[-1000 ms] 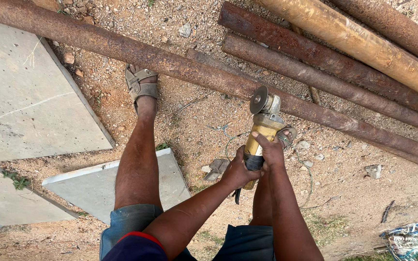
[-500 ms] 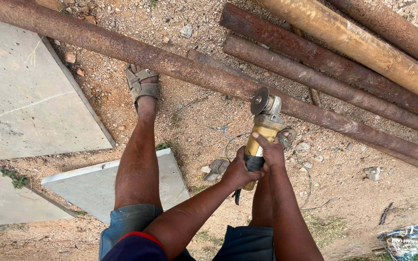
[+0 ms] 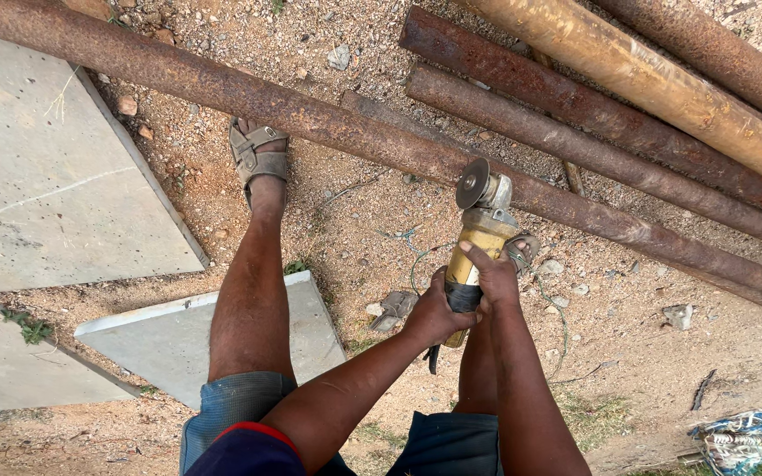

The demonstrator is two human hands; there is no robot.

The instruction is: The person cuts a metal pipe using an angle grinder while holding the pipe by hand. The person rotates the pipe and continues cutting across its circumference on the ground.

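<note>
Both my hands grip a yellow angle grinder (image 3: 478, 242). My left hand (image 3: 434, 313) wraps its rear handle, and my right hand (image 3: 494, 280) clasps the body a little farther forward. The grinder's disc (image 3: 472, 183) stands on edge against a long rusty pipe (image 3: 328, 119) that crosses the ground diagonally. My left foot in a sandal (image 3: 259, 157) rests at that pipe; my right foot (image 3: 522, 251) is mostly hidden behind the grinder and my arms.
Several more rusty pipes (image 3: 628, 132) lie stacked at the upper right, one yellowish (image 3: 654, 84). Grey stone slabs (image 3: 46, 185) lie at the left, a smaller one (image 3: 169, 339) by my left leg. A tangle of blue and yellow cord (image 3: 743, 436) sits at the lower right on gravelly soil.
The grinder and both hands hold almost the same place; the disc stays at the pipe. Only a slight shift of the view.
</note>
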